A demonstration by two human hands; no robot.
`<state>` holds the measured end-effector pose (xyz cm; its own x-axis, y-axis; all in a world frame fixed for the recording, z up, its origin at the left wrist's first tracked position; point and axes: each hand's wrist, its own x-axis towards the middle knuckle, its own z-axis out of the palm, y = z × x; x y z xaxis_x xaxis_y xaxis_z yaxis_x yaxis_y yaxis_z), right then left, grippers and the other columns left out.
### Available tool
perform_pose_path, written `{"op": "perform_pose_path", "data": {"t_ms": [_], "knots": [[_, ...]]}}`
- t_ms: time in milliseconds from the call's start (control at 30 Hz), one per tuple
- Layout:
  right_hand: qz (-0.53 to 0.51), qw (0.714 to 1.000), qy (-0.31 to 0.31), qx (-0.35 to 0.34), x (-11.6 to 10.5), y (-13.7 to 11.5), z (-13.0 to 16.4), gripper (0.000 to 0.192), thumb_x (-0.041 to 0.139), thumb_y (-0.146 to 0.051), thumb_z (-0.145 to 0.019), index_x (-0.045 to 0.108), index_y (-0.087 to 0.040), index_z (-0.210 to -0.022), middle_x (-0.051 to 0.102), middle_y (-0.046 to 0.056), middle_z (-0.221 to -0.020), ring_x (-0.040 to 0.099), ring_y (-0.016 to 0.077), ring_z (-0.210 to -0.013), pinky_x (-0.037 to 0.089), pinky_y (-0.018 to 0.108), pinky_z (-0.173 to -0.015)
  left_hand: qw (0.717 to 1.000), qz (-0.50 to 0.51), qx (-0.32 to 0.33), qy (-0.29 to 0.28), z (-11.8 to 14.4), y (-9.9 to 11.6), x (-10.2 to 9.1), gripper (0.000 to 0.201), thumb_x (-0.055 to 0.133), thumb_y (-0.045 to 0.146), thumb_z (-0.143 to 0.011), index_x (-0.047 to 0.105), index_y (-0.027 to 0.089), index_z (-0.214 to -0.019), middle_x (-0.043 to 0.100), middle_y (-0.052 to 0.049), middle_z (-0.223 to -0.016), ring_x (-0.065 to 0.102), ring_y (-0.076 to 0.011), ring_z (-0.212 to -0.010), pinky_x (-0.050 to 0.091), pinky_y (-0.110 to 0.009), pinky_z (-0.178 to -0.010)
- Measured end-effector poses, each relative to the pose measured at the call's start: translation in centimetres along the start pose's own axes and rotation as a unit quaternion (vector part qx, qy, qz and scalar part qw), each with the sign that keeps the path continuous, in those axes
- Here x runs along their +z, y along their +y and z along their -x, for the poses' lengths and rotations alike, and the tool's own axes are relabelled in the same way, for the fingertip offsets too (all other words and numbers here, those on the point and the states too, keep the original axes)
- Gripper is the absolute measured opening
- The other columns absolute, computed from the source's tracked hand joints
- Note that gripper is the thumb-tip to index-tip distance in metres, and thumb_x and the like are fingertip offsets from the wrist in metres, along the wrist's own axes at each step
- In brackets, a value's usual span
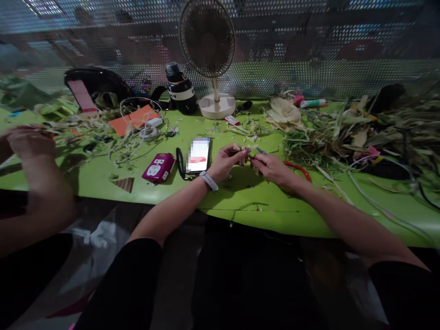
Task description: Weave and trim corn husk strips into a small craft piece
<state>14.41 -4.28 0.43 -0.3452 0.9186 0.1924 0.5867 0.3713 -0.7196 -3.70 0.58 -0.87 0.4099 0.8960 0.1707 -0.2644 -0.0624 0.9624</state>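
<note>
Dark-clothed lap and two bare forearms fill the bottom of the view, reaching onto a bright green table. Left hand, with a pale wristband, pinches a small pale husk piece between its fingertips. Right hand meets it, closed around small scissors whose tip touches the husk piece; a red loop curves out behind that hand. Both hands sit close together just above the table's middle. Just left lie a phone and a magenta power strip. At far left, another person's hand hovers, blurred. Farther back stand a small white fan and a dark bottle. Dried husks heap on the right.
</note>
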Motion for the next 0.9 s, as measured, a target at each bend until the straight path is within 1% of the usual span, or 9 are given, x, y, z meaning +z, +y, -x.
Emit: {"op": "perform_pose_path", "data": {"t_ms": [133,333,433,500,600,667,733,800,900], "knots": [[0.039,0.999,0.012,-0.003,-0.2,0.4,-0.2,0.023,0.045,-0.036,-0.092,0.053,-0.021,-0.076,0.054,0.001,-0.067,0.046,0.015,-0.062,0.031,0.029,-0.061,0.997,-0.011,-0.064,-0.034,0.0,0.4,-0.4,0.046,0.087,0.043,-0.06,0.069,0.016,-0.091,0.066,0.001,-0.074,0.057,-0.0066,-0.057,0.046,-0.019,-0.053],[0.031,0.999,-0.017,-0.001,-0.5,0.4,-0.1,0.028,0.045,-0.04,-0.093,0.053,-0.021,-0.074,0.052,0.0,-0.065,0.044,0.0144,-0.061,0.031,0.029,-0.062,0.991,-0.026,-0.099,-0.083,-0.2,0.8,-1.0,0.032,0.086,0.038,-0.065,0.073,0.012,-0.078,0.055,0.003,-0.055,0.042,-0.0026,-0.046,0.032,-0.017,-0.043],[0.013,1.0,-0.001,0.009,-0.1,0.3,0.0,0.031,0.045,-0.042,-0.094,0.053,-0.021,-0.074,0.052,-0.001,-0.063,0.045,0.0139,-0.06,0.034,0.028,-0.061,0.991,0.037,-0.111,-0.066,-0.1,0.8,-0.7,0.041,0.089,0.033,-0.059,0.075,0.016,-0.094,0.064,0.003,-0.069,0.048,-0.0026,-0.052,0.038,-0.017,-0.049],[-0.013,0.999,0.02,0.027,0.4,0.1,-0.1,0.03,0.043,-0.042,-0.096,0.054,-0.02,-0.079,0.055,0.0,-0.063,0.048,0.0141,-0.06,0.036,0.027,-0.061,0.989,0.083,-0.114,-0.051,-0.1,0.4,-0.3,0.051,0.091,0.031,-0.057,0.074,0.021,-0.104,0.07,0.002,-0.083,0.057,-0.0051,-0.062,0.047,-0.019,-0.061],[-0.003,0.998,0.028,0.05,0.7,-0.3,-0.2,0.03,0.04,-0.04,-0.096,0.057,-0.019,-0.086,0.06,0.002,-0.069,0.053,0.0145,-0.063,0.04,0.027,-0.063,0.989,0.102,-0.106,-0.023,-0.2,-0.3,0.3,0.037,0.088,0.035,-0.062,0.075,0.018,-0.092,0.073,-0.002,-0.086,0.065,-0.0103,-0.079,0.051,-0.023,-0.078],[0.075,0.996,-0.01,0.051,-0.5,-0.8,-0.2,0.033,0.041,-0.043,-0.095,0.059,-0.017,-0.084,0.062,0.004,-0.073,0.053,0.015,-0.065,0.04,0.027,-0.063,0.991,0.115,-0.071,0.022,-0.4,-0.4,0.3,0.03,0.087,0.035,-0.063,0.075,0.018,-0.085,0.074,-0.001,-0.087,0.067,-0.0102,-0.081,0.051,-0.022,-0.079],[0.188,0.977,-0.094,0.04,-2.9,-1.6,0.1,0.035,0.047,-0.046,-0.092,0.063,-0.016,-0.086,0.066,0.007,-0.082,0.054,0.016,-0.069,0.038,0.026,-0.063,0.99,0.125,-0.059,0.037,-0.6,-0.1,0.0,0.029,0.083,0.037,-0.07,0.074,0.018,-0.089,0.074,-0.002,-0.088,0.068,-0.0112,-0.083,0.053,-0.022,-0.076],[0.303,0.94,-0.119,0.101,-5.7,-2.4,0.6,0.032,0.052,-0.045,-0.087,0.067,-0.016,-0.089,0.069,0.009,-0.089,0.058,0.0186,-0.075,0.036,0.027,-0.063,0.99,0.106,-0.077,0.049,-0.7,0.3,-0.4,0.029,0.082,0.037,-0.072,0.071,0.016,-0.089,0.072,-0.002,-0.078,0.066,-0.0094,-0.071,0.051,-0.02,-0.063],[0.405,0.871,-0.187,0.206,-8.6,-3.3,1.2,0.03,0.056,-0.042,-0.082,0.07,-0.017,-0.085,0.069,0.009,-0.081,0.061,0.021,-0.074,0.036,0.027,-0.061,0.992,0.086,-0.067,0.063,-0.8,0.8,-0.8,0.032,0.084,0.036,-0.068,0.065,0.016,-0.083,0.067,0.002,-0.068,0.063,-0.0078,-0.06,0.048,-0.018,-0.054]]}}
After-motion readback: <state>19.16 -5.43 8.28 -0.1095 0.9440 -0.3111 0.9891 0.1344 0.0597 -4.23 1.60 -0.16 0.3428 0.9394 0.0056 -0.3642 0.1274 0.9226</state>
